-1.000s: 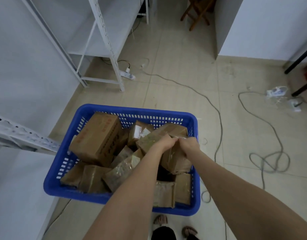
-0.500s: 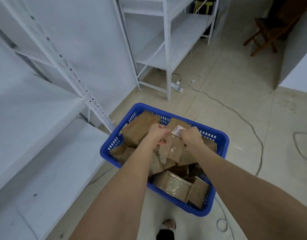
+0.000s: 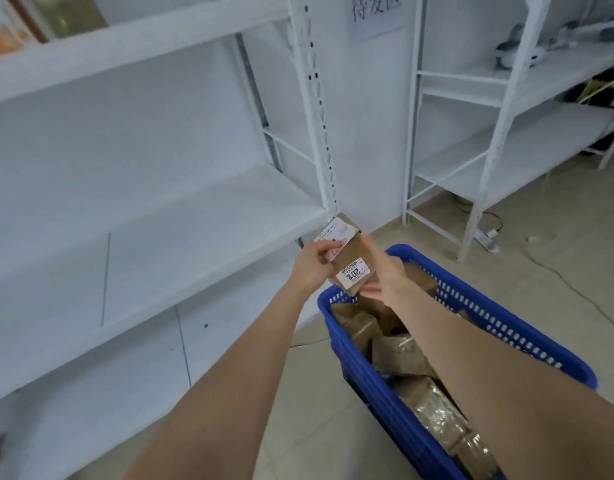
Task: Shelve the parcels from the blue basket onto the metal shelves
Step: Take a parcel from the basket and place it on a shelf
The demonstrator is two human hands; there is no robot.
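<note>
Since half a second ago the parcel has come up out of the basket, and the view has swung left toward the shelving.

Left hand (image 3: 310,268): fingers curled round the left edge of the parcel (image 3: 347,252), thumb on its upper face. Right hand (image 3: 385,271): clamped on the opposite side, thumb underneath. Both hands hold the one parcel in the air, tilted, with a white label (image 3: 352,274) facing the camera.

The parcel sits above the basket's far corner, just in front of the right end of the shelf (image 3: 194,233), near the foot of the perforated white post (image 3: 317,133). It is not touching the shelf board.

Below the forearms the blue basket (image 3: 506,336) rests on the tiled floor (image 3: 316,427), its near-left corner close to the shelving. More brown parcels (image 3: 402,351) are piled inside, some wrapped in shiny tape.

Further out: a second rack (image 3: 499,133) stands against the wall to the right. A paper sign (image 3: 374,12) hangs on the wall between the two racks. A power strip (image 3: 487,239) and a cable (image 3: 562,277) lie on the floor by that rack's foot.
</note>
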